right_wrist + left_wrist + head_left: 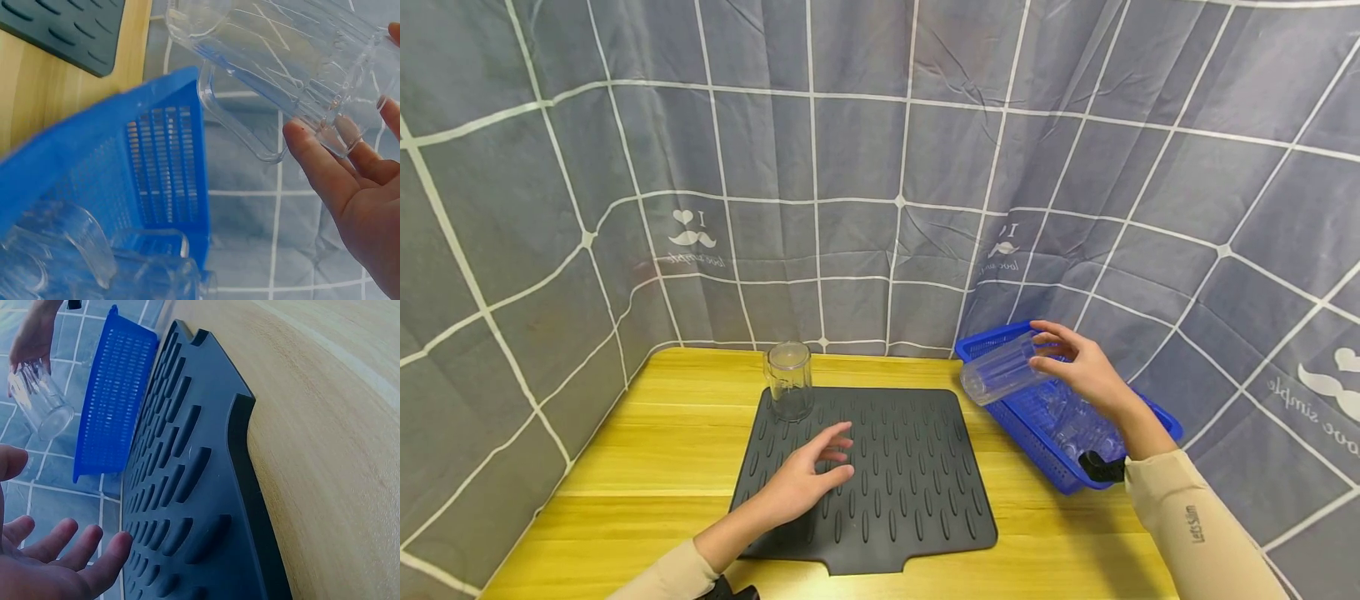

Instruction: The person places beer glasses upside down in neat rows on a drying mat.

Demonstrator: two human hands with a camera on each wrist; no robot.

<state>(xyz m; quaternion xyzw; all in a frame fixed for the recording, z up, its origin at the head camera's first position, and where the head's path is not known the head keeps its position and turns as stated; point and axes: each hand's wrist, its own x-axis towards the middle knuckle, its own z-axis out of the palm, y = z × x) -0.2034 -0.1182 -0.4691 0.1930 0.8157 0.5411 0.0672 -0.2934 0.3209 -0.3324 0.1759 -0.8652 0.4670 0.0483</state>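
Note:
My right hand [1086, 367] holds a clear mug [996, 373] by one end between curled fingers and thumb. The mug is tilted, above the blue basket [1028, 442]; its handle [240, 128] shows in the right wrist view. More clear mugs [56, 250] lie inside the basket. My left hand [801, 483] hovers over the dark ribbed mat [917, 500], fingers loosely spread and holding nothing. Another clear mug [791, 387] stands on the mat's far left corner.
The mat lies on a yellow wood-grain table [647, 467], with a notched tab at its near edge. A grey checked curtain [850, 158] surrounds the table at the back and sides. The basket stands to the right of the mat.

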